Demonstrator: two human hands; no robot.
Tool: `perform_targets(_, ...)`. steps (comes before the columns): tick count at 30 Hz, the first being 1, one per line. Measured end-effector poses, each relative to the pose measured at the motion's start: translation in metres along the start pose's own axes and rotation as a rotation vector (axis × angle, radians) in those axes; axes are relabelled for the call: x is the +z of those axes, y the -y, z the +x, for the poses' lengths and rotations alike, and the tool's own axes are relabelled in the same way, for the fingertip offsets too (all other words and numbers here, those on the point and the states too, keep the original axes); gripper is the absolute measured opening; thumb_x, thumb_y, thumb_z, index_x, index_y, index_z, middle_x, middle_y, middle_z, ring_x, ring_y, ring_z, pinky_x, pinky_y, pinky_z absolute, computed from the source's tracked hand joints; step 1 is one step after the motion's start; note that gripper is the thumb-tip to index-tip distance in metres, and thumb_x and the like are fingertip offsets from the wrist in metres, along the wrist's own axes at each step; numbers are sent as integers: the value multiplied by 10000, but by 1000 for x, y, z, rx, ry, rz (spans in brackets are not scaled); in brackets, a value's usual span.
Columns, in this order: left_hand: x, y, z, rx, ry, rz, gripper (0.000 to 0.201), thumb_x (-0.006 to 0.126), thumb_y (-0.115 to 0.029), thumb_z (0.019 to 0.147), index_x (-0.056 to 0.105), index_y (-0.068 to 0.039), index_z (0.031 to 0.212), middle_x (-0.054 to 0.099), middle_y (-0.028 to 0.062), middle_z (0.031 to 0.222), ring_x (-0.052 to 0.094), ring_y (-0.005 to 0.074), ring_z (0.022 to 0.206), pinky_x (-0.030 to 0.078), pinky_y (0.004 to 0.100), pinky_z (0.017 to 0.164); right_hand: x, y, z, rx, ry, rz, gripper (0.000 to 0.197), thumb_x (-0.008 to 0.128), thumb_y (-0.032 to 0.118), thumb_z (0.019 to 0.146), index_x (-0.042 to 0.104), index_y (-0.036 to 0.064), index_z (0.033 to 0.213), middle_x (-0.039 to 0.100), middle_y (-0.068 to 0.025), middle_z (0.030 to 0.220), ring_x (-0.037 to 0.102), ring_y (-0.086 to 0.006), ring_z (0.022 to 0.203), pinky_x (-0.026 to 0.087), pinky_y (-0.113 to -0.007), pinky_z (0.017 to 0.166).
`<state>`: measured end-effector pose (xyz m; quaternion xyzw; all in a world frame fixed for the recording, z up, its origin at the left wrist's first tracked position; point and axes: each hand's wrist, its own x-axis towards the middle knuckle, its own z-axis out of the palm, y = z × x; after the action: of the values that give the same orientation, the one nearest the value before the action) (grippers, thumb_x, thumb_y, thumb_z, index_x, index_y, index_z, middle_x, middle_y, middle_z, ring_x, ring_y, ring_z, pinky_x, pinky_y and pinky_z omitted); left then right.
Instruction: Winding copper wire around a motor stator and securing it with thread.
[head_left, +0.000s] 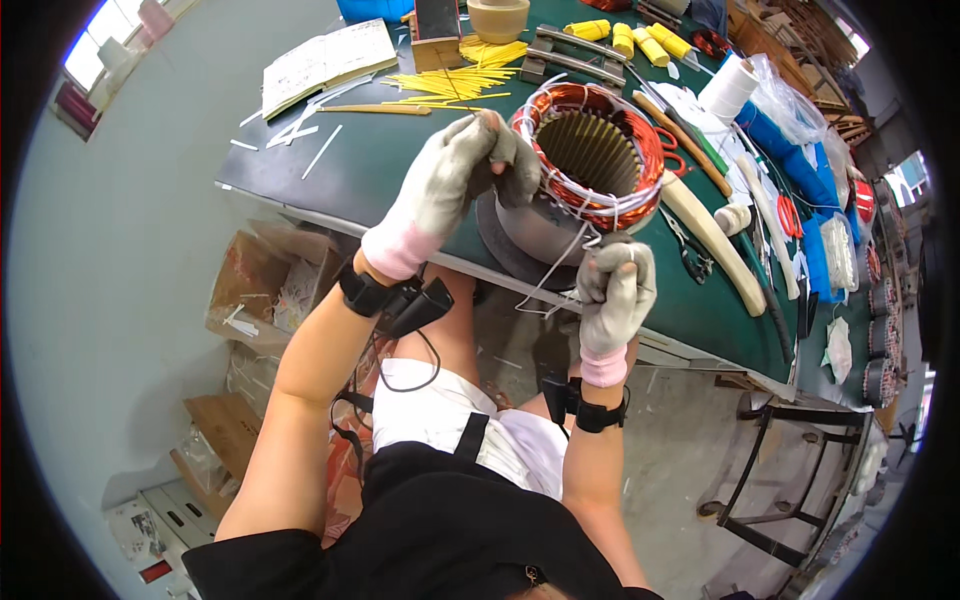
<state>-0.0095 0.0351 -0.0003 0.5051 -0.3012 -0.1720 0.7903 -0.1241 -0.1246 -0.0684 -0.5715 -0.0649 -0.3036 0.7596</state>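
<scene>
A motor stator (592,150) with copper-coloured windings stands upright at the table's near edge, its open bore facing up. White lacing cord (570,250) wraps the winding ring, and a loose length hangs down its near side. My left hand (480,160), in a grey-white glove with a pink cuff, is closed in a pinch at the ring's left side; what its fingertips hold is too small to tell. My right hand (617,285), gloved alike, is closed on the cord just below the ring's near side. Part of the cord is hidden behind its fingers.
On the green table (370,180) lie yellow strips (460,78), an open notebook (330,65), yellow rolls (650,47) and a white thread spool (730,88). To the right are wooden sticks (712,240), black-handled scissors (690,250) and red-handled scissors (790,216). Cardboard boxes (255,285) stand left below.
</scene>
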Motion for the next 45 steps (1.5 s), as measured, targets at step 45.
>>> perform_targets(45, 14, -26, 15, 507, 215, 1192, 232, 614, 11, 739, 582, -24, 966, 579, 134, 882, 567, 319, 862, 449, 392, 810, 11, 0, -5, -45, -38, -210, 341, 472, 286, 973, 596, -4, 845, 552, -21, 758, 424, -51, 595, 329, -201, 542)
